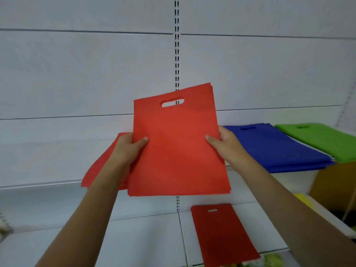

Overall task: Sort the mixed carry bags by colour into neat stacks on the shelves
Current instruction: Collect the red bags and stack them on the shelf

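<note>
While both hands hold it upright in front of the shelving, the red bundle [178, 143] hangs with its handle cut-out at the top, a pose that likely lets the edges fall level before stacking. The left hand [128, 146] grips the bundle's left edge, thumb across the front and fingers hidden behind. The right hand [224, 142] grips the right edge in the same way. Layered edges along the bottom and the top right corner show this is several bags, not one.

Behind the left forearm, more red bags [104, 162] lie slanted over the front of the shelf [38, 185]; they look like the red stack's place, though untidy, so the bundle probably belongs there once squared. On the same level to the right, a blue stack [277, 149] and a green stack [323, 139] lie side by side, each colour on its own, handles toward the back wall. A darker red bag [223, 234] lies alone on the lower shelf [144, 237], apart from the others. It may be a separate shade, or it may simply be in shadow. Bits of yellow at the lower right are too blurred to identify.
</note>
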Available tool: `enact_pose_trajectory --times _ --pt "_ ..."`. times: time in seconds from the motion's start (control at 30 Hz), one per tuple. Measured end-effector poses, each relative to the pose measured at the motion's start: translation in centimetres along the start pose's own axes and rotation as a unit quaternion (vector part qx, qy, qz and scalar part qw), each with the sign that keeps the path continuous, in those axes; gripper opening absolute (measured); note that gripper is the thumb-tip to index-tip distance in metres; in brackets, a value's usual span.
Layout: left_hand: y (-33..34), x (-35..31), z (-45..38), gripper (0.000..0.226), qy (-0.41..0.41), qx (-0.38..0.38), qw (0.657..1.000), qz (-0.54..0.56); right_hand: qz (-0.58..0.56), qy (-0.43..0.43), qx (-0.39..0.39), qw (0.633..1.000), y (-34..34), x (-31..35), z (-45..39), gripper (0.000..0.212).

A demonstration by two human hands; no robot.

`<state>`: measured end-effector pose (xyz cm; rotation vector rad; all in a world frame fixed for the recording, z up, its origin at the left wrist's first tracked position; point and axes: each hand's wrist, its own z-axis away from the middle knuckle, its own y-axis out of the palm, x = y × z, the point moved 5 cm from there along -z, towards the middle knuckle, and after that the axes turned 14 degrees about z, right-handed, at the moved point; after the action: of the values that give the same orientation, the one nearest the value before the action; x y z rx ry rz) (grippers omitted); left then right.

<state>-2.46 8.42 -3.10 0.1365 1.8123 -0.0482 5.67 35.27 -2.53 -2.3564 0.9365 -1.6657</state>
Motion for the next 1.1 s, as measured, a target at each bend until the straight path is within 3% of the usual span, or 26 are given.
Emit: enact_pose_trajectory --times 0.07,0.13,0.3,0.43,0.6,0.9,1.03,1.1 --pt "0.7 -0.8 1.8 0.013 0.118 -0.012 0.984 -0.135 0.05 -0.008 -0.004 0.999 -0.7 -0.8 2.3 0.027" --pt "1.5 0.0 3.5 0.017 0.175 -0.013 0.965 -0.194 0.109 -0.025 -0.029 0.993 -1.1 -1.6 4.7 0.033" --pt "4.9 2.3 8.6 0.015 0.203 -0.016 0.966 -0.159 0.176 -0.045 -0.099 0.978 -3.6 -3.6 9.9 0.03" --pt "9.0 4.4 11.5 0.016 0.174 0.003 0.974 -0.147 0.253 -0.034 -0.109 0.961 -7.0 -6.5 12.7 0.02" --pt "14.5 6.9 15.4 0.014 0.138 0.016 0.981 -0.139 0.24 0.015 -0.093 0.966 -12.2 -12.0 16.6 0.022" --pt "24.5 18.9 23.6 0.011 -0.06 0.025 0.989 -0.132 0.222 0.111 -0.035 0.968 -18.1 -25.2 24.9 0.022" --pt "26.5 24.5 26.0 0.041 -0.136 0.018 0.979 -0.152 0.231 0.14 0.019 0.963 -18.2 -31.1 26.2 0.02" --pt "26.9 27.0 26.6 0.042 -0.155 0.007 0.973 -0.171 0.24 0.154 0.05 0.957 -17.2 -33.9 26.0 0.019"
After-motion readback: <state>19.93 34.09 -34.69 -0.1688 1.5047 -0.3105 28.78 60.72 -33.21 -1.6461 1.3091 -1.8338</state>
